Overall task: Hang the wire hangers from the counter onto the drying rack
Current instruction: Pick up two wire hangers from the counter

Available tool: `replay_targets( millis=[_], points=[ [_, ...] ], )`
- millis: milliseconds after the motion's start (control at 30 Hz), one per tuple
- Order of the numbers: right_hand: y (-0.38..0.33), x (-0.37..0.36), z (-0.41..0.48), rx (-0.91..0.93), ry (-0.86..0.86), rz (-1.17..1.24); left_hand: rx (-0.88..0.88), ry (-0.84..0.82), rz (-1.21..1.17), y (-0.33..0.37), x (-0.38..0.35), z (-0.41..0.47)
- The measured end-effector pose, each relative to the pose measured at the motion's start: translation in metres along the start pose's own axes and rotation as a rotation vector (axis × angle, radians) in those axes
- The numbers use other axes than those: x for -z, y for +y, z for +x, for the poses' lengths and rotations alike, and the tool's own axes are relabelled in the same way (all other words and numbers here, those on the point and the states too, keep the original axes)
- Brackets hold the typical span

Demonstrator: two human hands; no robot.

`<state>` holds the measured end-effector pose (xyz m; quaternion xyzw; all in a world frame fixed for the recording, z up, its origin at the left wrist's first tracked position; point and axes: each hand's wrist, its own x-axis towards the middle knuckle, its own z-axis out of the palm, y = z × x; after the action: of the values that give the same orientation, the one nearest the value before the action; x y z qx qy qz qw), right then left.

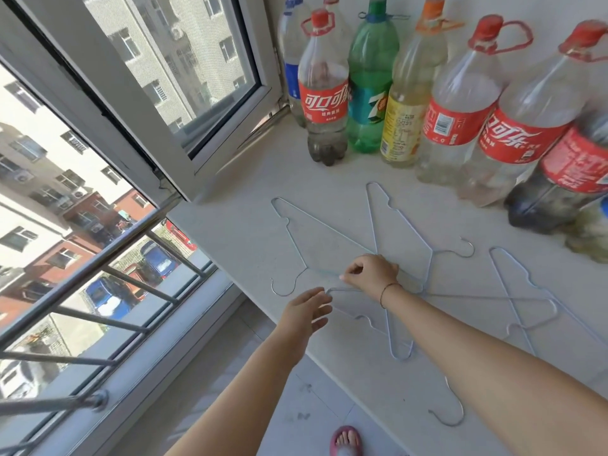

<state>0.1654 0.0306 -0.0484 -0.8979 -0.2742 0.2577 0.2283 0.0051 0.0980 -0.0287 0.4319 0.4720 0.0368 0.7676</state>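
Several wire hangers (329, 227) on pale counter (250, 232) beside window (184, 54); right hand (371, 273) pinches one, left hand (307, 312) spread.

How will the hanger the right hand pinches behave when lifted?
The wire hanger is thin, so probably light and a little springy. It overlaps neighbouring hangers, so it may snag them. Held off-centre by the right hand, it may swing.

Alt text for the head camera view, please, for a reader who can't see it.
A person's right hand pinches the wire of one hanger among several lying overlapped on a white counter, while the open left hand hovers beside it. Plastic bottles stand along the back, with an open window at left.
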Motion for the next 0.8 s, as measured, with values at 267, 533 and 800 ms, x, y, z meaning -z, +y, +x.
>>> replay_targets(
  millis=[267, 533, 800],
  points=[
    [-0.011, 0.012, -0.026, 0.060, -0.194, 0.627, -0.158, 0.066, -0.155, 0.032, -0.015, 0.011],
    [0.073, 0.040, -0.025, -0.472, 0.483, 0.646, -0.195, 0.044, -0.112, 0.050, -0.018, 0.010],
    [0.086, 0.050, -0.007, -0.586, 0.448, 0.597, -0.196, 0.044, -0.082, 0.056, -0.016, 0.006]
  ],
)
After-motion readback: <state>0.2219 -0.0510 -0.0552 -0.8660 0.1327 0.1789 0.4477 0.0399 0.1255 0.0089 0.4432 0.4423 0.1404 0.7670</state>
